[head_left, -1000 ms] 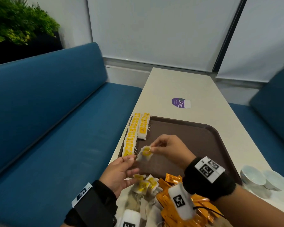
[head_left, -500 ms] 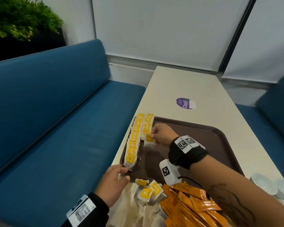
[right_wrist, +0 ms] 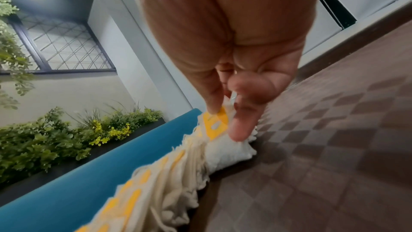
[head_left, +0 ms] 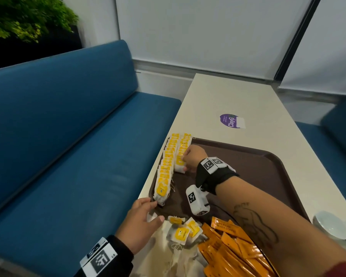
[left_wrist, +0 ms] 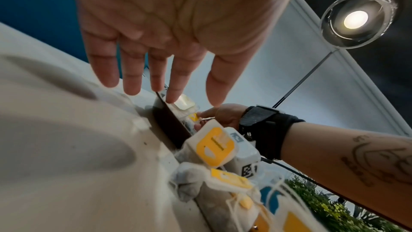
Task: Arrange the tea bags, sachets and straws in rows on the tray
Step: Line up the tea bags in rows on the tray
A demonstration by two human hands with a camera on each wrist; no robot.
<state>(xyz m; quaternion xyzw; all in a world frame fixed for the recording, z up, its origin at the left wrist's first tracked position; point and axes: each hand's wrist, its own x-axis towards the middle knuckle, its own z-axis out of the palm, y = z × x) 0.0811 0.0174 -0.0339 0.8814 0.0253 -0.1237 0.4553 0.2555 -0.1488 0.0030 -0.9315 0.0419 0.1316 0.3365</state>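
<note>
Head view shows the right hand (head_left: 192, 156) at the near end of the 2nd row of tea bags (head_left: 181, 148) on the brown tray (head_left: 268, 176), its fingers curled round the newest tea bag (head_left: 179, 165), probably to seat it upright against the bags behind it. That row runs along the tray's left side, just beside a longer 1st row (head_left: 165, 172) against the tray's left rim. The left hand (head_left: 142, 222) lies open with straight fingers at the tray's near-left corner, holding nothing, likely steadying the tray or waiting to fetch more. Loose tea bags (head_left: 183, 230) and orange sachets (head_left: 228, 242) sit in a heap off the tray's near edge; no straws are visible.

Right wrist view adds what the head view hides: thumb and fingertip (right_wrist: 240, 130) pinch the yellow tag (right_wrist: 215, 123) of that tea bag. Left wrist view confirms the left palm is bare, fingers spread above the table (left_wrist: 55, 138).
</note>
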